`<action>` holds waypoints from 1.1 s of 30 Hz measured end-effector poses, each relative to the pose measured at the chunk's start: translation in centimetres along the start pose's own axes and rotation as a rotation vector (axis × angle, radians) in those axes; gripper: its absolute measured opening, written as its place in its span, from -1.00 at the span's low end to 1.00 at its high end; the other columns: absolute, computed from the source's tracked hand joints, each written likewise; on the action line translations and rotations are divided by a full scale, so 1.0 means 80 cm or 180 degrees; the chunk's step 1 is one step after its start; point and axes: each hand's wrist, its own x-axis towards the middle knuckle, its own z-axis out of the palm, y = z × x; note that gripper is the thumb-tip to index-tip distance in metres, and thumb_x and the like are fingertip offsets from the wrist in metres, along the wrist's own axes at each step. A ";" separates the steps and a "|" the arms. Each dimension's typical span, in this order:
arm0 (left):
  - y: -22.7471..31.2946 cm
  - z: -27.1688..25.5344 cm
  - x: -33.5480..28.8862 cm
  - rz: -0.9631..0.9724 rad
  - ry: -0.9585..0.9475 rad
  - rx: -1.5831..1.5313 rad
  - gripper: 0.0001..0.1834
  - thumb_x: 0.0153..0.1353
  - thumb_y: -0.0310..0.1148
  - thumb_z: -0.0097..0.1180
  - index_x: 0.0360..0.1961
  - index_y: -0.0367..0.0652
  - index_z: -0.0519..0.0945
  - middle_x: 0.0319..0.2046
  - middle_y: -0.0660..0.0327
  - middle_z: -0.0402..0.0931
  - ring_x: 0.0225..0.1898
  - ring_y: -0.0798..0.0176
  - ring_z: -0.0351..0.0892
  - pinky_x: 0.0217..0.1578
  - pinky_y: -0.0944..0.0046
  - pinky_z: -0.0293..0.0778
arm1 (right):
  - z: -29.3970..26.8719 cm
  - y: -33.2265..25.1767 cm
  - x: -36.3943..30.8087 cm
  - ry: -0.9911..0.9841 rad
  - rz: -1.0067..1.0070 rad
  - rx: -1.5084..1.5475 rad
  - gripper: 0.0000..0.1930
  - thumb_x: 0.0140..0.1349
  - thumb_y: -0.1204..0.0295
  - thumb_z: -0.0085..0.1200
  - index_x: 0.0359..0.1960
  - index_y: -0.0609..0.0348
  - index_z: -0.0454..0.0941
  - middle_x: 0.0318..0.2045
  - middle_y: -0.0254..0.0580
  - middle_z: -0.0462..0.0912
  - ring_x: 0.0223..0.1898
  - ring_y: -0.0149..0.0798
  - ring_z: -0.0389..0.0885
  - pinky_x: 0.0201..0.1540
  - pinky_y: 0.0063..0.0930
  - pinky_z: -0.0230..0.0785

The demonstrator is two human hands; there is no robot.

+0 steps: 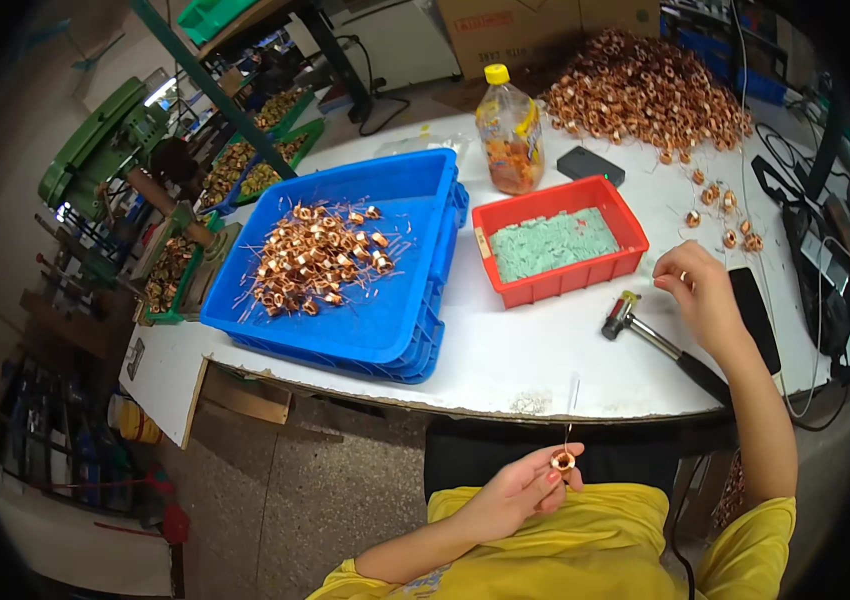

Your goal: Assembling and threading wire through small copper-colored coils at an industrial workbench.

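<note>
In front of my lap, my left hand (525,484) pinches a small ring-shaped copper coil (563,461) between thumb and fingers. Thin wire ends stick up from that coil. Over the right part of the table is my right hand (697,290), its fingers curled and drawn together; whatever they may hold is too small to make out. Just left of it lies a hammer (653,333) with a metal head and black grip. A red bin (563,289) of pale green granules stands beyond the hammer.
A blue tray (365,335) with a heap of copper coils stands at left. A large coil pile (645,95) fills the back right, with several loose coils nearby. A yellow-capped bottle (510,135), a black box (591,166) and a dark phone-like slab (753,315) share the table.
</note>
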 end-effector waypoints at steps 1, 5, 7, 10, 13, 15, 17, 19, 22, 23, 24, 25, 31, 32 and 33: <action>0.001 -0.004 0.002 -0.0073 0.0000 -0.0051 -0.59 0.39 -0.38 -0.18 0.22 -0.28 0.26 -0.27 0.13 0.42 -0.52 0.49 0.14 -0.50 0.55 0.13 | -0.005 -0.007 -0.010 0.0114 -0.0147 0.0142 -0.88 0.03 0.71 0.02 -0.39 0.28 0.48 -0.37 -0.19 0.47 -0.45 -0.30 0.39 -0.32 -0.49 0.28; 0.013 0.005 0.004 -0.0367 0.0339 -0.0465 -0.59 0.31 -0.34 0.01 0.12 -0.31 0.37 -0.36 0.19 0.44 -0.57 0.53 0.15 -0.56 0.60 0.12 | -0.010 -0.039 -0.065 0.0182 -0.0539 0.0492 -0.81 -0.03 0.74 0.07 -0.34 0.28 0.51 -0.39 -0.21 0.50 -0.43 -0.39 0.39 -0.33 -0.58 0.25; 0.016 0.006 0.008 -0.0435 0.0519 -0.0398 -0.60 0.29 -0.31 0.04 0.08 -0.32 0.41 -0.42 0.21 0.43 -0.59 0.55 0.14 -0.58 0.61 0.08 | 0.012 -0.064 -0.091 0.0130 -0.0117 0.1063 -0.81 -0.03 0.74 0.06 -0.35 0.28 0.50 -0.41 -0.20 0.50 -0.42 -0.38 0.40 -0.31 -0.59 0.26; 0.015 0.001 0.004 -0.0340 0.0355 -0.0464 -0.69 0.36 -0.38 -0.11 0.05 -0.31 0.40 -0.44 0.22 0.40 -0.57 0.51 0.14 -0.55 0.61 0.09 | 0.036 -0.066 -0.129 -0.0091 -0.0128 0.2005 -0.82 -0.03 0.77 0.07 -0.39 0.27 0.47 -0.43 -0.17 0.49 -0.41 -0.34 0.42 -0.28 -0.61 0.30; 0.009 0.008 0.007 -0.0361 0.0344 -0.0476 -0.70 0.36 -0.41 -0.13 0.05 -0.33 0.39 -0.46 0.22 0.38 -0.56 0.51 0.14 -0.55 0.61 0.09 | 0.048 -0.063 -0.157 -0.0410 0.0011 0.2367 -0.82 -0.05 0.77 0.09 -0.42 0.27 0.49 -0.39 -0.11 0.53 -0.39 -0.31 0.45 -0.30 -0.58 0.33; 0.007 0.009 0.014 -0.0392 0.0317 -0.0545 -0.71 0.36 -0.42 -0.14 0.04 -0.33 0.40 -0.46 0.23 0.38 -0.56 0.51 0.14 -0.55 0.61 0.09 | 0.056 -0.063 -0.163 -0.0434 0.0127 0.2255 -0.82 -0.05 0.77 0.09 -0.42 0.27 0.49 -0.38 -0.11 0.53 -0.38 -0.31 0.45 -0.30 -0.59 0.33; 0.004 0.010 0.012 -0.0449 0.0288 -0.0511 -0.73 0.36 -0.43 -0.15 0.02 -0.33 0.41 -0.46 0.23 0.39 -0.55 0.51 0.14 -0.55 0.61 0.09 | 0.063 -0.067 -0.173 -0.0376 0.0281 0.2146 -0.82 -0.05 0.77 0.08 -0.41 0.28 0.51 -0.37 -0.10 0.54 -0.38 -0.30 0.45 -0.31 -0.59 0.32; 0.002 0.011 0.010 -0.0460 0.0299 -0.0527 -0.73 0.36 -0.44 -0.16 0.01 -0.33 0.41 -0.46 0.23 0.39 -0.55 0.51 0.14 -0.55 0.61 0.09 | 0.068 -0.068 -0.178 -0.0393 0.0351 0.2085 -0.82 -0.05 0.77 0.08 -0.40 0.28 0.51 -0.37 -0.09 0.54 -0.38 -0.30 0.46 -0.31 -0.59 0.32; 0.001 0.013 0.009 -0.0438 0.0283 -0.0165 -0.75 0.36 -0.44 -0.16 -0.02 -0.32 0.42 -0.45 0.24 0.39 -0.53 0.50 0.18 -0.51 0.60 0.15 | 0.073 -0.068 -0.179 -0.0088 -0.0160 0.1466 -0.82 -0.03 0.77 0.06 -0.38 0.30 0.52 -0.37 -0.11 0.54 -0.39 -0.32 0.43 -0.33 -0.61 0.29; 0.001 0.013 0.009 -0.0433 0.0280 -0.0044 -0.76 0.36 -0.44 -0.17 -0.03 -0.32 0.43 -0.45 0.25 0.39 -0.52 0.50 0.19 -0.50 0.60 0.17 | 0.074 -0.068 -0.180 0.0013 -0.0334 0.1264 -0.82 -0.03 0.77 0.06 -0.38 0.31 0.52 -0.36 -0.11 0.54 -0.40 -0.33 0.42 -0.33 -0.62 0.28; 0.001 0.013 0.009 -0.0412 0.0297 -0.0074 -0.76 0.36 -0.44 -0.17 -0.03 -0.32 0.43 -0.45 0.25 0.39 -0.52 0.50 0.19 -0.50 0.60 0.17 | 0.075 -0.070 -0.180 -0.0024 -0.0349 0.1256 -0.82 -0.03 0.77 0.06 -0.38 0.31 0.52 -0.36 -0.11 0.54 -0.40 -0.33 0.42 -0.33 -0.62 0.28; 0.000 0.014 0.009 -0.0406 0.0325 -0.0038 -0.76 0.36 -0.44 -0.17 -0.04 -0.32 0.43 -0.45 0.25 0.39 -0.50 0.50 0.21 -0.49 0.59 0.19 | 0.075 -0.072 -0.180 -0.0014 -0.0467 0.1057 -0.82 -0.03 0.77 0.05 -0.37 0.31 0.52 -0.36 -0.11 0.54 -0.41 -0.33 0.41 -0.34 -0.62 0.27; 0.000 0.015 0.010 -0.0402 0.0429 0.0078 -0.77 0.36 -0.44 -0.17 -0.05 -0.32 0.43 -0.43 0.26 0.40 -0.42 0.48 0.28 -0.42 0.56 0.27 | 0.079 -0.088 -0.185 0.0012 -0.0175 0.1050 -0.80 -0.04 0.76 0.07 -0.33 0.33 0.52 -0.36 -0.13 0.54 -0.46 -0.35 0.36 -0.40 -0.62 0.25; 0.000 0.014 0.010 -0.0407 0.0427 0.0093 -0.77 0.36 -0.44 -0.18 -0.05 -0.33 0.43 -0.43 0.26 0.40 -0.41 0.47 0.29 -0.41 0.55 0.28 | 0.080 -0.091 -0.185 0.0023 0.0157 0.1332 -0.79 -0.04 0.76 0.08 -0.31 0.33 0.53 -0.36 -0.14 0.54 -0.48 -0.36 0.36 -0.41 -0.62 0.25; 0.000 0.014 0.010 -0.0412 0.0424 0.0108 -0.77 0.36 -0.45 -0.18 -0.05 -0.33 0.43 -0.43 0.26 0.40 -0.39 0.47 0.30 -0.39 0.55 0.30 | 0.081 -0.092 -0.185 0.0036 0.0494 0.1609 -0.77 -0.05 0.75 0.09 -0.30 0.33 0.54 -0.35 -0.16 0.55 -0.49 -0.36 0.35 -0.42 -0.61 0.26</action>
